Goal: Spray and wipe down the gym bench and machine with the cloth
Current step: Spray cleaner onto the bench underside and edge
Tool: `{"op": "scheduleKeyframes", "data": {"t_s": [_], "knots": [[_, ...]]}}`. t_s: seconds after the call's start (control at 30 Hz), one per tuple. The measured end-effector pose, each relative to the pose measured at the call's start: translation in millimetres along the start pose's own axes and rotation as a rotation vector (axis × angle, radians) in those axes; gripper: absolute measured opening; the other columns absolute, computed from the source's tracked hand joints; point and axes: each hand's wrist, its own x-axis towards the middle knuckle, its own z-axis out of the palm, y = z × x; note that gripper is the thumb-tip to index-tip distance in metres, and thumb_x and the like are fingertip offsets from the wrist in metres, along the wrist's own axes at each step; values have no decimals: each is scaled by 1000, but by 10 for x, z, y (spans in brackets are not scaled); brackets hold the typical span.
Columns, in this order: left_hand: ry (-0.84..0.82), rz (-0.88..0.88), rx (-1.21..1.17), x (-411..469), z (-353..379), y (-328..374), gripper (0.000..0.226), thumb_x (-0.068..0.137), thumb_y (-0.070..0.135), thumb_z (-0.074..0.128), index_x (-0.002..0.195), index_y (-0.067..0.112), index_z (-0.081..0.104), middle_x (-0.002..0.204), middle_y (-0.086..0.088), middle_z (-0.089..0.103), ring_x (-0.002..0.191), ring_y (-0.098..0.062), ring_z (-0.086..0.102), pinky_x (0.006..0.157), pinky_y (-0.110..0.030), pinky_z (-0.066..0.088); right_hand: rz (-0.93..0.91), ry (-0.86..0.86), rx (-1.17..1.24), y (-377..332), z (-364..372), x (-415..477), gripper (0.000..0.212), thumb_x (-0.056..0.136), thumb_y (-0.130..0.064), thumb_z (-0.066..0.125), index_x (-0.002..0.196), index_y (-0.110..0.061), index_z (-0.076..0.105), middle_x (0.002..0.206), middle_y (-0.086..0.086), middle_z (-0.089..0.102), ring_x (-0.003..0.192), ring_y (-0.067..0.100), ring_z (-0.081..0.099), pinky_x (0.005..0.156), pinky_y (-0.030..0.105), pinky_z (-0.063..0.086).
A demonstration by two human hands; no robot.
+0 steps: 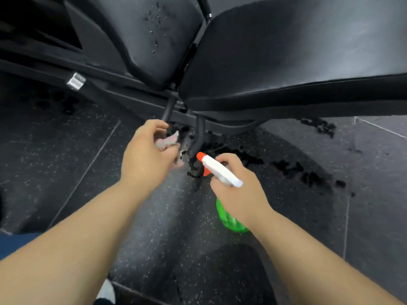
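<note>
Held both bare forearms extended forward and down, toward the underside of the bench pad (286, 62). Set the left hand (149, 155) just below the pad's near corner, back of the hand uppermost, fingers and thumb curled round a crumpled pinkish-grey cloth (168, 140). Brought the cloth close beside the black frame tube (199, 137) that descended from beneath the pad; contact with the tube not discernible. Set the right hand (240, 194) lower than the pad and to the right of the tube, fingers wrapped tightly about the neck of the spray bottle (220, 170). Tilted the bottle's white head so that the orange nozzle (200, 155) pointed at the lower part of the tube, very near it. Left the bottle's translucent green body hanging under the wrist. Showed scattered droplets (157, 20) on the second pad (136, 51), left of the bench pad across a narrow gap. Showed dark blotches on the speckled floor (154, 227) beneath and to the right of the pad.
</note>
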Motion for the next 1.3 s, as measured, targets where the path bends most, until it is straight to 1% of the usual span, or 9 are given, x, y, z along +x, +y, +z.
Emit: {"op": "scheduleKeyframes", "data": {"t_s": [0.1, 0.33, 0.43, 0.5, 0.63, 0.8, 0.97, 1.1, 1.3], "knots": [[105, -5, -20, 211, 182, -77, 18, 89, 18, 68, 98, 29, 58, 92, 15, 66, 65, -4, 71, 72, -38, 61, -51, 16, 83, 46, -56, 227, 24, 90, -18, 54, 92, -41, 60, 80, -13, 59, 73, 11, 52, 66, 28, 42], [243, 218, 175, 759, 334, -260, 8, 84, 22, 65, 85, 29, 62, 65, 34, 62, 62, 15, 59, 64, -12, 49, -256, 55, -40, 16, 198, 838, 8, 90, -26, 55, 97, -27, 52, 90, -5, 59, 84, 18, 56, 79, 36, 46], [199, 264, 189, 864, 315, -291, 3, 81, 23, 61, 82, 26, 62, 65, 17, 70, 59, 1, 67, 66, -30, 59, -275, 188, -66, 18, 309, 942, 12, 89, -22, 51, 99, -17, 49, 87, -2, 54, 87, 27, 54, 76, 39, 44], [162, 307, 213, 861, 296, -206, 3, 84, 22, 61, 83, 20, 63, 66, 5, 71, 54, 2, 66, 58, -24, 56, -254, 237, -98, 7, 331, 990, 10, 89, -21, 50, 98, -17, 46, 84, -4, 49, 87, 28, 52, 72, 37, 41], [148, 377, 139, 788, 359, -38, 4, 89, 8, 60, 88, 5, 63, 60, 10, 58, 46, 15, 55, 41, -5, 37, -131, 325, -156, 38, 288, 971, 9, 88, -21, 49, 94, -16, 43, 85, -3, 46, 85, 28, 48, 70, 34, 35], [18, 301, 61, 775, 546, 6, 7, 85, 11, 60, 83, 8, 65, 58, 5, 69, 56, -8, 70, 59, -31, 60, -127, 462, -148, 159, -10, 816, 10, 89, -20, 48, 90, -18, 39, 82, -4, 47, 73, 23, 46, 57, 34, 29], [-30, 361, 20, 543, 868, 430, 13, 88, 11, 57, 79, 3, 61, 52, 2, 66, 51, -5, 67, 41, -15, 45, -66, 559, -182, 227, -478, 562, 8, 88, -20, 48, 92, -18, 42, 82, -4, 49, 71, 20, 47, 62, 34, 32], [-131, 409, 42, 340, 1167, 815, 12, 86, 17, 59, 76, 15, 64, 57, 6, 69, 58, -7, 69, 58, -28, 57, -44, 651, -191, 329, -903, 263, 14, 87, -20, 49, 82, -22, 36, 80, -4, 48, 64, 13, 42, 63, 36, 31], [-188, 664, 197, -59, 1597, 1638, 14, 88, 17, 60, 74, 18, 64, 58, 23, 65, 57, 4, 63, 51, -6, 39, 41, 826, -160, 443, -1820, -172, 10, 89, -21, 48, 85, -19, 39, 79, -4, 45, 75, 26, 44, 66, 36, 32]]}}
